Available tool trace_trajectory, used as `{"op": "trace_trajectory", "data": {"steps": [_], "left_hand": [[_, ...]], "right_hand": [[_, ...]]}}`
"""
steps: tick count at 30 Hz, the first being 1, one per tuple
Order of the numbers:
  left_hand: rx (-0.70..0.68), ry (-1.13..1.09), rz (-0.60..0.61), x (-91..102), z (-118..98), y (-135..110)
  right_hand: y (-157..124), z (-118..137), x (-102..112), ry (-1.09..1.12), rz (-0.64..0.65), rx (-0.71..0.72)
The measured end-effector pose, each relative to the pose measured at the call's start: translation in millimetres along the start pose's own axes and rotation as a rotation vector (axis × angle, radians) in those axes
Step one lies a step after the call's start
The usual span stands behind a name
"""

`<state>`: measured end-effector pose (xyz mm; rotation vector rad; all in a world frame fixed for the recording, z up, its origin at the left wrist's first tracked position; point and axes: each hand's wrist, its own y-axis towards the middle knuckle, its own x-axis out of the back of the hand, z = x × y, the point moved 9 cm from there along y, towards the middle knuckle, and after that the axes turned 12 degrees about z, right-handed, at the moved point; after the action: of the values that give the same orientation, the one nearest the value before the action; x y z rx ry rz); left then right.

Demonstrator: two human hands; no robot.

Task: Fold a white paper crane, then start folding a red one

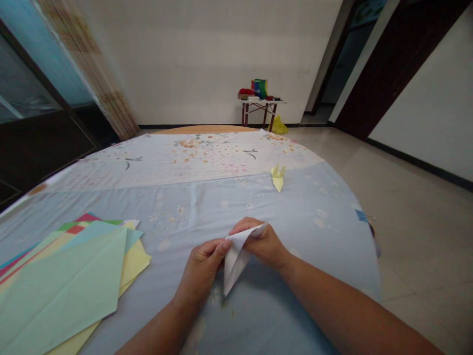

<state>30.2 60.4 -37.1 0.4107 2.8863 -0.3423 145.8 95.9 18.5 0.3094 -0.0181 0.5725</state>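
Between my two hands is a folded sheet of white paper [236, 259], held a little above the cloth with a pointed end hanging down. My left hand [207, 261] pinches its left edge between thumb and fingers. Wrapped round the upper right part is my right hand [264, 244], its fingers partly hidden behind the paper. Farther off on the table lies a small folded yellow paper figure [278, 178] with two upright points and one point toward me.
A stack of coloured paper [74, 276] lies at the left. A floral cloth [177, 207] covers the round table, with a blue clip [361, 215] at its right edge. By the far wall stands a small table [263, 102] with a colourful bag [259, 88].
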Motion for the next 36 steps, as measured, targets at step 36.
{"op": "trace_trajectory", "data": {"steps": [36], "left_hand": [[0.023,0.213,-0.005,-1.0,-14,-1]], "right_hand": [[-1,-34,-7,0.238,0.083,-0.261]]}}
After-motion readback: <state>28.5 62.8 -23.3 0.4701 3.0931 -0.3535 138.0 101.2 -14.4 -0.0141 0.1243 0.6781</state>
